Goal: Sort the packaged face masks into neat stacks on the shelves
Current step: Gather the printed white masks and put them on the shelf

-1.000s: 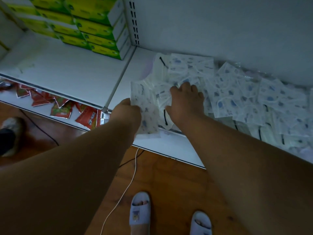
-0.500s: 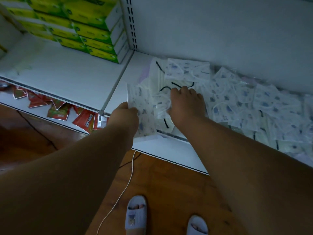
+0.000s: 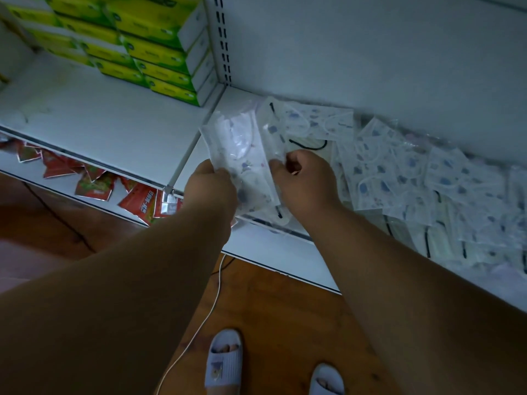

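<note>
Clear plastic-wrapped white face mask packet with small blue-purple print: tilted, lifted at the white metal shelf front-left corner, held from both side edges. Loose pile of same clear-wrapped white masks with blue print: overlapping, unsorted, spread rightward along shelf. Some black ear loops visible.

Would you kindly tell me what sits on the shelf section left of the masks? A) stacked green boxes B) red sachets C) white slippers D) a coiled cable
A: stacked green boxes stand at the back of the shelf left of the masks; the red sachets lie one level lower.
</note>
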### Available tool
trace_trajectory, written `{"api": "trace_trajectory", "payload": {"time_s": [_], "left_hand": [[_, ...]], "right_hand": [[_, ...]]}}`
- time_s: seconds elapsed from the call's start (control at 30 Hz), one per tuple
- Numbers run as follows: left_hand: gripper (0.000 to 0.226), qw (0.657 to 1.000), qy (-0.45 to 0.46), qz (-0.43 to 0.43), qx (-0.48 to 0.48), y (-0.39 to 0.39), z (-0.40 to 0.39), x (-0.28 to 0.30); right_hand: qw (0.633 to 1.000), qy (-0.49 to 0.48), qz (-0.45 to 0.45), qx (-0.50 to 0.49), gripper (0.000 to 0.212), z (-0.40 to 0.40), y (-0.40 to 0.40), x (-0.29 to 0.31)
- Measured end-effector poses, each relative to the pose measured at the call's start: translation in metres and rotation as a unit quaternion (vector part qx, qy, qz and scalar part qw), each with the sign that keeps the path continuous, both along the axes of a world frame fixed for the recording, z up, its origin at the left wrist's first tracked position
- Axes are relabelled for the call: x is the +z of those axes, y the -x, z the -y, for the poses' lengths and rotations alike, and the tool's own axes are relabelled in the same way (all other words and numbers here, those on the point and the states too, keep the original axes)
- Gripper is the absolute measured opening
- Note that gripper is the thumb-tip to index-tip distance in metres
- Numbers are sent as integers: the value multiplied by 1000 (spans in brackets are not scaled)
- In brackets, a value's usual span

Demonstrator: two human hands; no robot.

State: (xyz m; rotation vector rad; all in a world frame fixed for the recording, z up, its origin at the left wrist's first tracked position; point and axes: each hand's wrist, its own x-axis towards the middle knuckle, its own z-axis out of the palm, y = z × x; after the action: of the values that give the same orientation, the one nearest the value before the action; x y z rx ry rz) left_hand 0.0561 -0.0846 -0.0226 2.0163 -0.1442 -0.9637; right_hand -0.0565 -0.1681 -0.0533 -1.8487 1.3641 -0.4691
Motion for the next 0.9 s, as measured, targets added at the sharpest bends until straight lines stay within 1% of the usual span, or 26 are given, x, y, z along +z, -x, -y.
{"api": "trace_trajectory", "payload": {"time_s": [0.1,0.17,0.2,0.27,0.33,0.37,0.47,0.53,0.57,0.6,0.63,0.67,0.7,0.73,0.77,0.83,0.9], "left_hand": [[29,998,-10,41,46,-4,-3,-4],[28,998,-7,32,52,-6,-5,-4],[25,999,-3,19,38,-4,-5,-3],[22,1000,4,-26,-3,6,0,5],[46,994,35,-103,-25,15,7,9],[53,990,49,-128,-39,18,11,10],[58,980,74,-178,-44,20,14,12],[72,972,88,-219,-14,20,13,12],[68,973,90,-214,-11,20,13,10],[51,981,76,-175,-23,19,14,8],[30,992,43,-113,-41,17,13,6],[15,997,9,-58,-57,16,12,4],[15,998,-11,-24,-55,14,12,2],[21,999,-20,-11,-49,13,13,1],[25,999,-21,-9,-44,12,13,-1],[31,999,-20,-3,-37,11,15,-2],[31,999,-22,-2,-45,10,15,-7]], "right_hand": [[998,5,-2,-57,33,8,6,1],[998,-10,13,-67,34,11,6,3],[998,-38,31,-49,35,9,4,4],[993,-100,51,24,32,2,-4,5],[989,-110,40,92,29,-2,-10,5],[989,-98,29,104,28,-1,-12,6],[992,-53,-17,115,27,11,-15,4],[989,-38,-54,136,32,18,-17,3],[988,-33,-62,141,34,20,-18,2],[988,-23,-60,144,35,22,-18,0],[988,-5,-61,143,35,24,-17,1],[987,23,-73,141,35,27,-15,0],[983,55,-100,140,35,32,-13,0],[977,76,-142,142,34,38,-12,-1],[967,75,-195,146,34,44,-10,1],[939,33,-298,167,38,55,-10,3],[918,3,-351,185,42,58,-11,4]]}}
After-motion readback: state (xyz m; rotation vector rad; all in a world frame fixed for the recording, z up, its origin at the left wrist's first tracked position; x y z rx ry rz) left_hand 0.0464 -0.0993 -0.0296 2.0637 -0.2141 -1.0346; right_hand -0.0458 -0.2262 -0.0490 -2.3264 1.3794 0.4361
